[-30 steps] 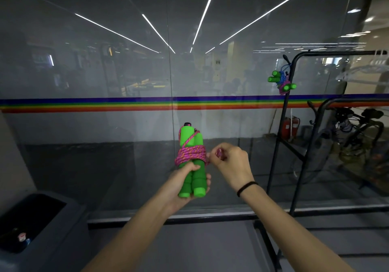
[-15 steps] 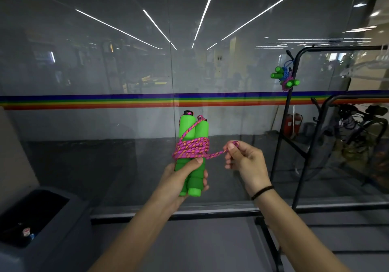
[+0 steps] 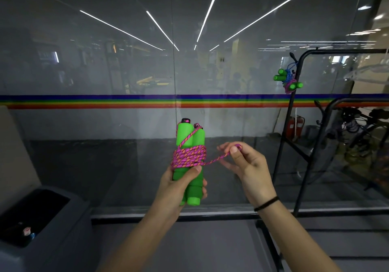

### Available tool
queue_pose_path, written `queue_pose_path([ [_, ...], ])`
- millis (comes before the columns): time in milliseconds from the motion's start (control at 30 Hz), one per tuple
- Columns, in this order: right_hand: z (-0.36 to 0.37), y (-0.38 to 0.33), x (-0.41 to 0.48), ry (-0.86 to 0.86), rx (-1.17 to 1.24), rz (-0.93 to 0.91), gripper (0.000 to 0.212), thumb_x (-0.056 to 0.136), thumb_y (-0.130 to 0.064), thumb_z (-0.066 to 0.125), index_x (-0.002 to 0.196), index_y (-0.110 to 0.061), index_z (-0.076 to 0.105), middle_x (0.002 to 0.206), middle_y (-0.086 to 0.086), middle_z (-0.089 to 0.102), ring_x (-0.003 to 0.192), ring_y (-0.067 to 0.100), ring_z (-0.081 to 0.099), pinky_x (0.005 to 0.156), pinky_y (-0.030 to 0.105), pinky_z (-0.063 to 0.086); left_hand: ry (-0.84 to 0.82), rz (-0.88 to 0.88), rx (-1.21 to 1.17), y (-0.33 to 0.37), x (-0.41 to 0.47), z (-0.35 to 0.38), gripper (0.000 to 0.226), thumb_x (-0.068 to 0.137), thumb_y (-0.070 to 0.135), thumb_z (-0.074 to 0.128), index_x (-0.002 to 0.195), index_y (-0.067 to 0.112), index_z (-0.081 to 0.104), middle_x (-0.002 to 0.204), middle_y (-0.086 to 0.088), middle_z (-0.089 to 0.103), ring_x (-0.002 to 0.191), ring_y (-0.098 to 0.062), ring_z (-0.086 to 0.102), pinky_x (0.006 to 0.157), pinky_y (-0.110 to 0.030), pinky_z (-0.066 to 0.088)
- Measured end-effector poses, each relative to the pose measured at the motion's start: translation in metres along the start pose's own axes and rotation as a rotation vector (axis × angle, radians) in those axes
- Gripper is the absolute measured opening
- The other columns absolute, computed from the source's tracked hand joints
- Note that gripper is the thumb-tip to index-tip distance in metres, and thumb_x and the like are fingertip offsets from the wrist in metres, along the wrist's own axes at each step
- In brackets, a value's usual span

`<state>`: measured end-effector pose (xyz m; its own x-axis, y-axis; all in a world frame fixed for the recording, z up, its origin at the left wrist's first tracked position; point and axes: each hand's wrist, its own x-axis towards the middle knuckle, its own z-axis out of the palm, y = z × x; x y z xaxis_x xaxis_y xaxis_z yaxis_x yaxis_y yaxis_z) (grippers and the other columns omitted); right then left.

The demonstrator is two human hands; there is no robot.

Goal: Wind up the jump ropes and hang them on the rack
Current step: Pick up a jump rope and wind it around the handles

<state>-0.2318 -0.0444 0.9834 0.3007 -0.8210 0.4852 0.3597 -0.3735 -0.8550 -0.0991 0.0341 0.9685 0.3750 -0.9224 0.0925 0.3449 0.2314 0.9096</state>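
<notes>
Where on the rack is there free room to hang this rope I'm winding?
The top bar right of its corner is bare, and the lower rail and its side hooks look free. The corner hook is crowded: two wound ropes hang there.

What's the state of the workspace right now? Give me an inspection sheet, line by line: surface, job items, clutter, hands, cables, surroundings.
Surface: no table; grey floor below, work done in the air.
Job's things: two green handles upright together, pink cord wound round their middle, one strand leading right; black rack at right with wound ropes already hanging on it.
Clutter: grey bin at lower left, small items inside, too small to tell.
Grippers: left hand grips the handles' lower part, thumb at the windings; right hand pinches the cord's free end.
Cables: nothing seen.
Surroundings: glass wall with rainbow stripe; bicycle behind the rack.
</notes>
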Motion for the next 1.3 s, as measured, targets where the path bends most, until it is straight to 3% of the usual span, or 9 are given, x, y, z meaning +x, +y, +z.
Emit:
queue_pose_path([
  [67,0.006,-0.009,-0.003,-0.046,-0.010,-0.072,0.021,0.093,-0.004,0.043,0.086,-0.006,0.063,0.073,-0.001,0.067,0.077,0.009,0.065,0.068,0.027,0.058,-0.007,0.013,0.003,0.002,-0.004,0.004,0.027,0.082,0.006,0.064,0.105,0.000,0.053,0.059,-0.015,0.061,0.047,-0.022,0.058,0.047,-0.030,0.053],
  [200,0.012,-0.018,-0.003,-0.090,-0.296,-0.286,0.025,0.096,-0.011,0.040,0.106,-0.011,0.064,0.070,-0.001,0.056,0.067,0.006,0.054,0.064,0.016,0.046,-0.051,0.033,-0.013,0.007,-0.016,0.016,0.030,0.080,0.004,0.063,0.106,-0.002,0.051,0.064,-0.019,0.057,0.045,-0.022,0.057,0.045,-0.030,0.052],
  [333,0.014,-0.021,-0.006,-0.162,-0.435,-0.330,0.032,0.096,-0.020,0.035,0.119,-0.020,0.058,0.100,0.000,0.062,0.093,0.005,0.058,0.078,0.013,0.045,-0.106,0.030,-0.025,0.010,-0.023,0.023,0.042,0.074,0.010,0.067,0.109,-0.005,0.050,0.063,-0.019,0.058,0.046,-0.024,0.057,0.046,-0.030,0.053],
  [467,0.008,-0.031,-0.007,-0.225,-0.630,-0.412,0.036,0.093,-0.014,0.044,0.129,-0.016,0.050,0.080,-0.002,0.056,0.077,0.006,0.057,0.071,0.009,0.044,-0.086,0.025,-0.028,0.011,-0.018,0.021,0.032,0.081,0.005,0.063,0.110,-0.004,0.052,0.061,-0.018,0.059,0.049,-0.024,0.056,0.048,-0.032,0.054],
  [600,0.010,-0.035,-0.012,-0.203,-0.603,-0.379,0.023,0.085,-0.006,0.062,0.106,-0.010,0.055,0.078,-0.005,0.069,0.077,0.001,0.066,0.071,0.013,0.050,-0.076,0.018,-0.022,0.010,-0.016,0.021,0.034,0.082,0.004,0.062,0.113,-0.004,0.051,0.065,-0.020,0.058,0.049,-0.025,0.057,0.047,-0.031,0.052],
  [733,0.012,-0.029,-0.016,-0.096,-0.670,-0.453,0.007,0.077,-0.010,0.071,0.084,-0.013,0.070,0.080,-0.009,0.071,0.075,-0.003,0.063,0.069,0.004,0.043,-0.076,0.033,-0.003,0.010,-0.013,0.020,0.032,0.084,0.003,0.060,0.114,-0.004,0.051,0.067,-0.020,0.058,0.049,-0.025,0.057,0.047,-0.031,0.053],
  [900,0.017,-0.022,-0.016,-0.027,-0.720,-0.552,0.006,0.076,-0.012,0.070,0.082,-0.014,0.072,0.081,-0.006,0.068,0.077,-0.001,0.056,0.074,0.010,0.044,-0.058,0.053,0.008,0.011,-0.011,0.020,0.035,0.083,0.003,0.061,0.115,-0.005,0.049,0.063,-0.016,0.059,0.049,-0.024,0.058,0.047,-0.032,0.052],
  [1033,0.017,-0.025,-0.012,0.007,-0.679,-0.551,0.008,0.075,-0.005,0.071,0.081,-0.010,0.073,0.084,-0.001,0.063,0.081,0.000,0.058,0.074,0.005,0.043,-0.074,0.050,0.017,0.010,-0.015,0.021,0.035,0.081,0.003,0.063,0.113,-0.001,0.049,0.068,-0.016,0.058,0.050,-0.026,0.057,0.047,-0.032,0.051],
  [1300,0.011,-0.031,-0.003,-0.174,-0.836,-0.493,0.004,0.072,-0.004,0.073,0.073,-0.008,0.072,0.088,0.001,0.070,0.084,0.008,0.064,0.078,0.016,0.050,-0.053,0.032,0.111,0.008,-0.019,0.020,0.035,0.081,0.001,0.065,0.112,0.006,0.049,0.071,-0.014,0.063,0.049,-0.023,0.060,0.045,-0.031,0.053],
])
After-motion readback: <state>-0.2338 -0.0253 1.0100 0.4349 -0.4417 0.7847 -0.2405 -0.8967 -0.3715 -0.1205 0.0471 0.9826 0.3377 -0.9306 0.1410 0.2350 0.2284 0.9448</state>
